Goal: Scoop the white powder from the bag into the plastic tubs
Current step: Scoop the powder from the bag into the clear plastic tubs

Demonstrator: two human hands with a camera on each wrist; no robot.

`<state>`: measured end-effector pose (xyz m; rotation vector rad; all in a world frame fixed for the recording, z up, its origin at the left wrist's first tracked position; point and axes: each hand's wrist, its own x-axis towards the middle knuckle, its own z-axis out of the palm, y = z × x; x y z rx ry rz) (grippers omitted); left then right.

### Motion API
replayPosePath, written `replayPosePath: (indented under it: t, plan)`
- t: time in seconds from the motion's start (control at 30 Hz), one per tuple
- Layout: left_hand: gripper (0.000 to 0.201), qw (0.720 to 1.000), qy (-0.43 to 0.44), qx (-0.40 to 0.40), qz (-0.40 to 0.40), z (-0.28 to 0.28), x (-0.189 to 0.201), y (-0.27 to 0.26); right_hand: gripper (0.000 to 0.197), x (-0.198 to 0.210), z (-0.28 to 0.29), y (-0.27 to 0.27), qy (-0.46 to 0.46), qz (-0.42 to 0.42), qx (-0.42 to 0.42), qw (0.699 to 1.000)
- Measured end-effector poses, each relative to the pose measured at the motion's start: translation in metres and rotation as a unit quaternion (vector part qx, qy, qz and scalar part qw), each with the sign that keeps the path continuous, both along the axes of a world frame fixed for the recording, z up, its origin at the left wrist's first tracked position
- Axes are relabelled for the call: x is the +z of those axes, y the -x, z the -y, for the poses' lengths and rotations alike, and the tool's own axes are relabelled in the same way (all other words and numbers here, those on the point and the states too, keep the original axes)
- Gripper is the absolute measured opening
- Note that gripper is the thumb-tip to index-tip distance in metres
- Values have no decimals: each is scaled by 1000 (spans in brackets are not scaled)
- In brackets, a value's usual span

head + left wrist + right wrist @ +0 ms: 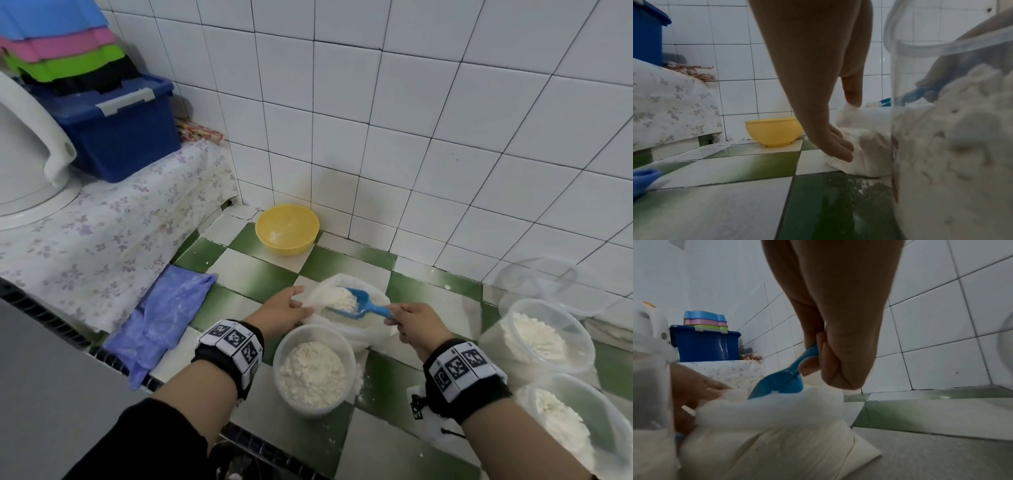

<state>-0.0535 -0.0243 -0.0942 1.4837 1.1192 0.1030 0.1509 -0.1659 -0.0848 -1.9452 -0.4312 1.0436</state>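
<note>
A white bag (pixel 373 337) of powder lies open on the green-and-white tiled surface. My right hand (pixel 414 325) grips the handle of a blue scoop (pixel 359 303). The scoop is heaped with white powder and sits over the bag's mouth. My left hand (pixel 286 308) rests on the bag's left side. In the left wrist view its thumb lies on the bag's rim and its straight fingers (pixel 838 146) lie against the bag (pixel 865 146). A clear plastic tub (pixel 310 413), holding powder, stands just in front of the bag. Two more tubs (pixel 493 346) (pixel 613 411) with powder stand at the right.
An empty clear tub (pixel 541 284) stands by the wall at the back right. A yellow bowl (pixel 287 229) sits in the corner. A blue cloth (pixel 161 322) lies at the left. A raised ledge with a floral cover (pixel 102 240) carries a blue box (pixel 123 137). Spilled powder (pixel 359 377) dusts the tiles.
</note>
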Motion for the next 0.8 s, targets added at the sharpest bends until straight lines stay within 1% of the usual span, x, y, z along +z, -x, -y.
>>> replayPosePath:
  t: [0.13, 0.23, 0.33, 0.4, 0.47, 0.5, 0.53, 0.57, 0.6, 0.67, 0.77, 0.8]
  plan:
    - [57, 1000, 9, 22, 5, 3, -2, 2, 24, 18, 16, -1, -37, 1, -1, 999]
    - [53, 998, 39, 46, 17, 5, -3, 4, 24, 36, 30, 2, -74, -6, 14, 997]
    - [48, 995, 67, 64, 36, 7, -6, 7, 26, 54, 42, 5, -103, -16, 38, 994]
    - [50, 991, 95, 71, 58, 7, -10, 9, 26, 64, 48, 9, -113, -17, 62, 991]
    - [53, 989, 108, 81, 63, 4, -19, 11, 24, 74, 55, 15, -115, -7, 98, 988]
    - [55, 987, 114, 87, 67, -5, -38, 12, 24, 78, 59, 18, -111, 3, 120, 987]
    - [59, 986, 127, 85, 72, -8, -45, 12, 23, 83, 62, 21, -107, 19, 142, 984]
    - [61, 985, 130, 87, 78, -7, -43, 13, 24, 86, 65, 25, -99, 46, 165, 980]
    - [62, 984, 131, 85, 83, -2, -33, 13, 23, 89, 66, 30, -88, 81, 190, 974]
    - [49, 984, 126, 77, 94, 14, -4, 14, 22, 92, 67, 39, -64, 160, 238, 956]
    - [38, 983, 139, 70, 94, 19, 3, 15, 22, 89, 65, 53, -46, 235, 286, 928]
    - [38, 984, 136, 62, 93, 19, 3, 17, 23, 88, 65, 57, -43, 252, 293, 921]
